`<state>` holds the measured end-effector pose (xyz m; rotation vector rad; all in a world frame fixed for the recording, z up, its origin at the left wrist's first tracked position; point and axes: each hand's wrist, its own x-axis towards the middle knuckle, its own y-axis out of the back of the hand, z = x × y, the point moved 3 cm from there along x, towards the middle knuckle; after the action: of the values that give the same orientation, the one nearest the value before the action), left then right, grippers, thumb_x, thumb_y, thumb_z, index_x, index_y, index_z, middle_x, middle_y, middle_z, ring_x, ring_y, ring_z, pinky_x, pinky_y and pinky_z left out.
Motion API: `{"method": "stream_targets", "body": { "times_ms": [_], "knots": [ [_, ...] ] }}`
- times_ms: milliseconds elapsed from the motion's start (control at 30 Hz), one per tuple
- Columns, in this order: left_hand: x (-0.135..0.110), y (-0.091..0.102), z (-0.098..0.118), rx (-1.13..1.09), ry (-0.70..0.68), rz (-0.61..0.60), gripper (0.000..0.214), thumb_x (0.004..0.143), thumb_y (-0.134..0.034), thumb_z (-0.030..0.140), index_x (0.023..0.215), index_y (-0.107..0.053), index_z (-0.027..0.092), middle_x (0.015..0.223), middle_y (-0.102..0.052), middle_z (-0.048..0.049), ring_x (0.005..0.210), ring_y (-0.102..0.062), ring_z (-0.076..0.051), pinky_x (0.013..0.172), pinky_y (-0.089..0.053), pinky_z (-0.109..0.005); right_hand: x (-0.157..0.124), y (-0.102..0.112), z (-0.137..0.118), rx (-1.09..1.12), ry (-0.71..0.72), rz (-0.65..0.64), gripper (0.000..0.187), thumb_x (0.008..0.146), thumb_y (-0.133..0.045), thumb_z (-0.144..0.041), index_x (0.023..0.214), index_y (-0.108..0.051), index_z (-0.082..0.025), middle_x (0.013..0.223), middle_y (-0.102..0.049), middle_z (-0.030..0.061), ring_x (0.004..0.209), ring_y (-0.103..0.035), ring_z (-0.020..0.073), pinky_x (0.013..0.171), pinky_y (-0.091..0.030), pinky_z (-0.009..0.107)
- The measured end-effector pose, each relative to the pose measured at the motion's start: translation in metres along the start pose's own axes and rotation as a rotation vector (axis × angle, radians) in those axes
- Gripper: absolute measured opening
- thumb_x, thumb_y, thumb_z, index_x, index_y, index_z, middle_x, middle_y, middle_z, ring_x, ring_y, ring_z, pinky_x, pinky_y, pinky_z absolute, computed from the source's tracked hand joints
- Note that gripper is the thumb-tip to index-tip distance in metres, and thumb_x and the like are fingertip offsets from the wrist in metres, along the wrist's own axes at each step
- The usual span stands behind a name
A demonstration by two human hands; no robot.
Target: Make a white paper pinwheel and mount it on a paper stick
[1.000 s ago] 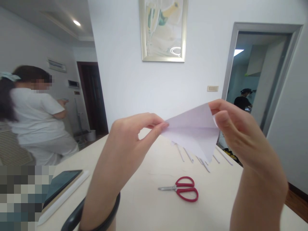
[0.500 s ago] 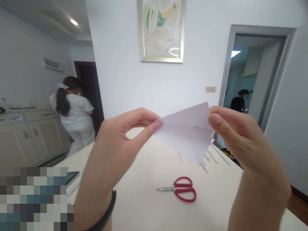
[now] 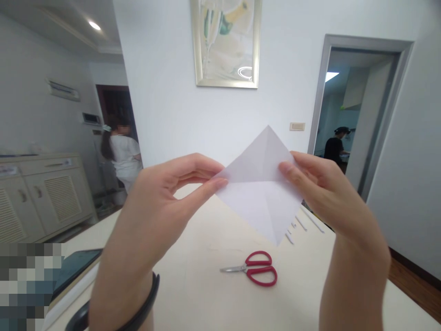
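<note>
I hold a white square of paper (image 3: 260,193) up in the air, turned like a diamond with creases across it. My left hand (image 3: 165,202) pinches its left corner between thumb and fingers. My right hand (image 3: 317,188) pinches its right corner. Below the paper, red-handled scissors (image 3: 257,272) lie shut on the cream table (image 3: 200,294). A dark band circles my left wrist.
Several thin white paper strips (image 3: 305,223) lie on the table behind the paper. A dark tablet (image 3: 74,269) rests at the table's left edge. One person (image 3: 120,154) stands by a dark doorway at the left; another (image 3: 334,147) is beyond the open door at the right.
The paper has opened from a folded triangle into a full diamond, its top flap now raised. The person at the left has walked away towards the dark doorway.
</note>
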<state>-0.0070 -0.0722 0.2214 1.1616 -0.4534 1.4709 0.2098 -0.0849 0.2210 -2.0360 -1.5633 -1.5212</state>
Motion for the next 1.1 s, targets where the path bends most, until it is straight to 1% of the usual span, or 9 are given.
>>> {"method": "stream_targets", "body": {
  "times_ms": [67,133,267,367,467,633,800,933,1100],
  "knots": [
    [0.001,-0.001,0.001,-0.090,0.018,0.021,0.004,0.081,-0.069,0.028,0.085,-0.070,0.030,0.084,-0.072,0.0061,0.078,-0.067,-0.012,0.076,-0.055,-0.021,0.000,-0.001,0.001,0.059,-0.020,-0.005,0.027,0.089,-0.055,-0.045,0.073,-0.057,-0.023,0.069,-0.059,-0.0001,0.059,-0.060,0.0172,0.042,-0.042,0.026],
    [0.002,-0.004,0.003,-0.247,0.048,0.021,0.012,0.081,-0.070,0.026,0.092,-0.069,0.032,0.082,-0.071,0.0069,0.078,-0.066,-0.011,0.070,-0.054,-0.019,-0.001,-0.001,0.000,0.118,-0.012,0.015,0.024,0.088,-0.058,-0.041,0.073,-0.057,-0.022,0.071,-0.060,-0.0001,0.065,-0.063,0.0185,0.045,-0.046,0.027],
    [0.002,-0.010,0.007,-0.499,0.108,0.027,0.012,0.088,-0.061,0.024,0.097,-0.067,0.029,0.085,-0.070,0.0067,0.079,-0.066,-0.012,0.071,-0.054,-0.022,-0.003,-0.002,-0.004,0.194,0.022,0.060,0.023,0.088,-0.060,-0.033,0.069,-0.055,-0.021,0.071,-0.059,-0.0008,0.066,-0.064,0.0179,0.048,-0.049,0.027],
    [0.001,-0.015,0.005,-0.577,0.167,-0.062,0.016,0.092,-0.056,0.027,0.104,-0.065,0.029,0.098,-0.072,0.0051,0.087,-0.068,-0.015,0.073,-0.056,-0.026,-0.005,-0.002,-0.009,0.220,0.059,0.099,0.021,0.087,-0.061,-0.028,0.068,-0.055,-0.021,0.076,-0.061,-0.0005,0.068,-0.062,0.0167,0.051,-0.049,0.027],
    [0.000,-0.019,-0.001,-0.649,0.238,-0.180,0.026,0.091,-0.054,0.030,0.116,-0.063,0.034,0.101,-0.073,0.0045,0.096,-0.068,-0.022,0.072,-0.059,-0.032,-0.007,-0.003,-0.012,0.247,0.082,0.113,0.016,0.087,-0.061,-0.024,0.072,-0.057,-0.022,0.080,-0.060,-0.0003,0.070,-0.060,0.0167,0.051,-0.049,0.026],
    [0.003,-0.021,-0.012,-0.748,0.314,-0.194,0.037,0.086,-0.056,0.028,0.120,-0.062,0.042,0.093,-0.075,0.0036,0.111,-0.062,-0.033,0.071,-0.060,-0.043,-0.009,-0.004,-0.016,0.270,0.087,0.055,0.011,0.089,-0.059,-0.025,0.078,-0.060,-0.024,0.077,-0.057,0.0004,0.071,-0.058,0.0173,0.052,-0.048,0.026],
    [0.003,-0.021,-0.011,-0.828,0.325,-0.211,0.034,0.087,-0.057,0.028,0.116,-0.065,0.043,0.092,-0.076,0.0040,0.112,-0.061,-0.033,0.073,-0.059,-0.043,-0.009,-0.004,-0.013,0.215,0.076,0.001,0.010,0.089,-0.058,-0.029,0.081,-0.062,-0.025,0.075,-0.058,0.0006,0.071,-0.059,0.0182,0.052,-0.049,0.026],
    [0.003,-0.023,-0.012,-0.858,0.324,-0.234,0.034,0.087,-0.058,0.029,0.117,-0.065,0.041,0.091,-0.076,0.0024,0.110,-0.061,-0.033,0.076,-0.058,-0.042,-0.008,-0.003,-0.007,0.191,0.046,-0.021,0.012,0.091,-0.056,-0.033,0.083,-0.063,-0.027,0.077,-0.060,0.0004,0.073,-0.060,0.0185,0.054,-0.049,0.027],
    [0.006,-0.027,-0.012,-0.950,0.242,-0.238,0.027,0.094,-0.050,0.024,0.112,-0.070,0.027,0.105,-0.073,-0.0003,0.103,-0.065,-0.024,0.082,-0.056,-0.034,-0.009,-0.004,-0.006,0.217,0.005,-0.109,0.015,0.091,-0.056,-0.037,0.082,-0.062,-0.026,0.074,-0.057,0.0011,0.064,-0.053,0.0155,0.048,-0.043,0.025]
  ]
}}
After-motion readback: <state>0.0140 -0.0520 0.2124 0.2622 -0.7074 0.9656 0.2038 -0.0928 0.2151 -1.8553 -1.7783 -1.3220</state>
